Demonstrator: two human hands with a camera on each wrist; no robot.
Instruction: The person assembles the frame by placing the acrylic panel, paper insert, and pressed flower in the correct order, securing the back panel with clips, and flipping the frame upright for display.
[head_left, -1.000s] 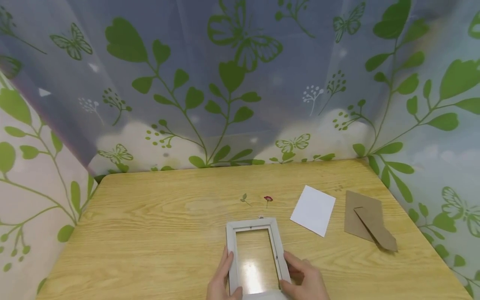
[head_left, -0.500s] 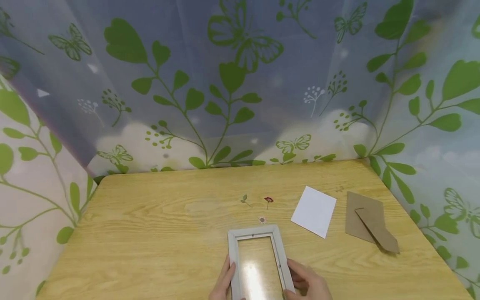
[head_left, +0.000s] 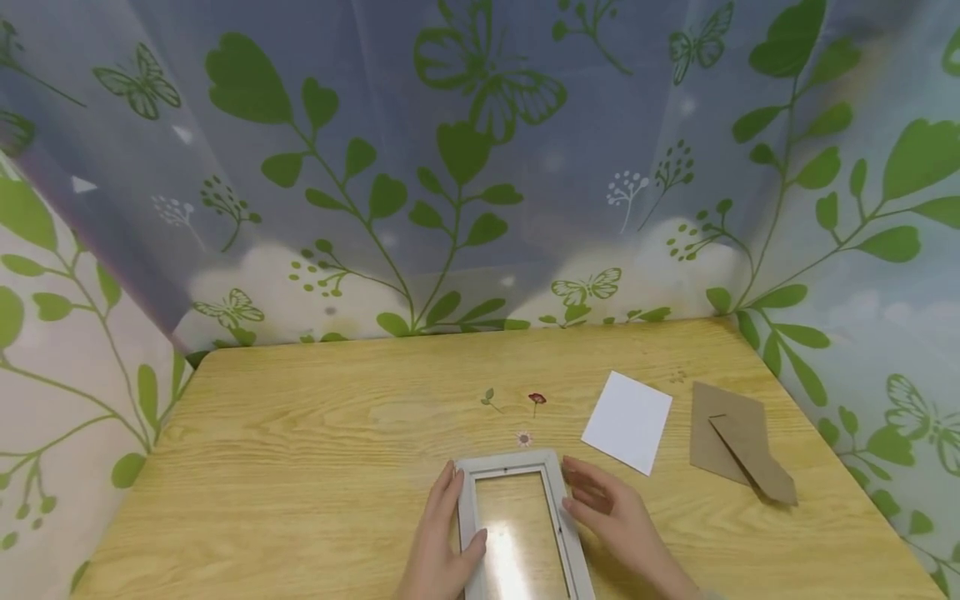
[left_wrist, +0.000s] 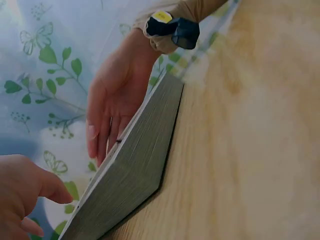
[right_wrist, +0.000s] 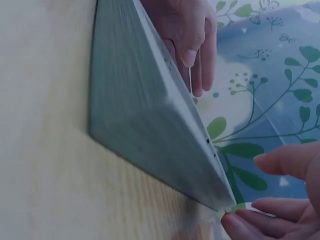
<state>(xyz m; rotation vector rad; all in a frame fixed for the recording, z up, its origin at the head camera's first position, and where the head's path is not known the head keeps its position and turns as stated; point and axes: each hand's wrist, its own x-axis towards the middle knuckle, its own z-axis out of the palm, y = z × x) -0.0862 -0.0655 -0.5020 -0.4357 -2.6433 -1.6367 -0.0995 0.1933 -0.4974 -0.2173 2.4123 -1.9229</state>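
Observation:
A pale grey picture frame lies flat on the wooden table, its opening showing a bright reflection. My left hand rests along its left side, fingers straight and thumb over the rail. Beside the right rail is my right hand, fingers loosely bent and fingertips at the edge. In the right wrist view its thumb and fingers stand apart near a corner of the frame. Beyond the frame lie a small pale dried flower, a red dried flower and a green leaf sprig.
To the right lies a white sheet. Past it is a brown backing board with a stand leg. Tiny pale bits lie behind them. Patterned cloth encloses the wooden table at the back and sides.
The frame has come down toward me, uncovering the pale flower, and now stays put. Both hands have loosened their grip and slid forward along its sides.

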